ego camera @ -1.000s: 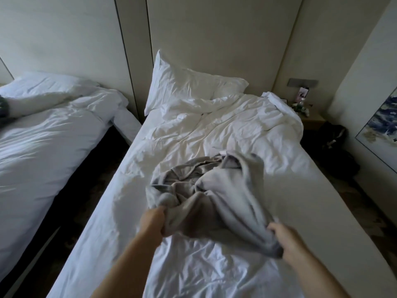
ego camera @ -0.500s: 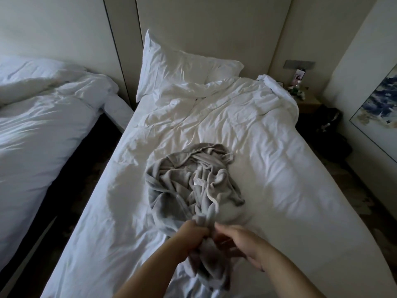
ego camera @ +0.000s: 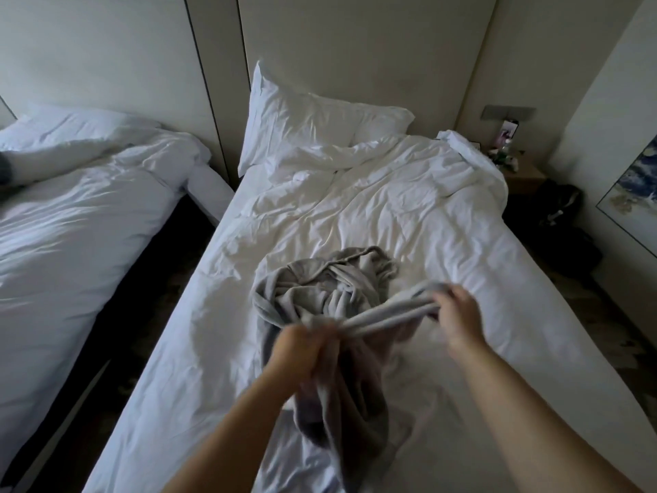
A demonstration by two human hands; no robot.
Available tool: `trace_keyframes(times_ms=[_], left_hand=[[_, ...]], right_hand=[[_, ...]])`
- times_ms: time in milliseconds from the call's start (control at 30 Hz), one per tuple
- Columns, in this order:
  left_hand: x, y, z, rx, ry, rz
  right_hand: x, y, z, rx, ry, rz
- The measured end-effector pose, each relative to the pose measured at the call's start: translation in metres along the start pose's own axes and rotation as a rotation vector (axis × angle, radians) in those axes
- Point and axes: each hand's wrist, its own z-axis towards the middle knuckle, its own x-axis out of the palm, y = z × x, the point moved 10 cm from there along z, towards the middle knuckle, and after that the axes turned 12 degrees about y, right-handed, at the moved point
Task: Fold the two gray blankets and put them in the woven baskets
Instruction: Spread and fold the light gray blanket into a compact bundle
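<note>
While left hand (ego camera: 304,350) and right hand (ego camera: 458,311) clench its edge, the gray blanket (ego camera: 320,290) lies on the bed (ego camera: 409,208)

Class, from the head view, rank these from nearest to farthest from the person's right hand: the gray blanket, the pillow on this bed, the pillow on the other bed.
1. Gray blanket: mid-bed, in the grip of the right hand.
2. This bed's pillow: at the head, ahead and left.
3. Other bed's pillow: far left, across the gap.
</note>
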Motion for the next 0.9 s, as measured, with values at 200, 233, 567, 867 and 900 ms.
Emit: trace_keyframes(times_ms=[200,233,567,867,900], left_hand=[[-0.069,0.073,-0.017,-0.24,-0.469,-0.482],[-0.061,0.078,-0.016,-0.241,-0.4,-0.478],[0.016,0.142,-0.026,-0.63,0.196,-0.2],[-0.054,0.153,0.051,-0.401,-0.459,-0.138],[-0.045,0.161,0.062,-0.448,-0.369,-0.05]], right_hand=[[-0.058,0.002,0.0,-0.065,-0.191,0.339],[-0.049,-0.016,-0.001,-0.001,-0.159,0.212],[0.038,-0.227,-0.102,0.913,1.038,-0.713],[-0.065,-0.142,0.024,0.384,-0.425,-0.112],[-0.056,-0.157,0.035,0.487,-0.25,-0.313]])
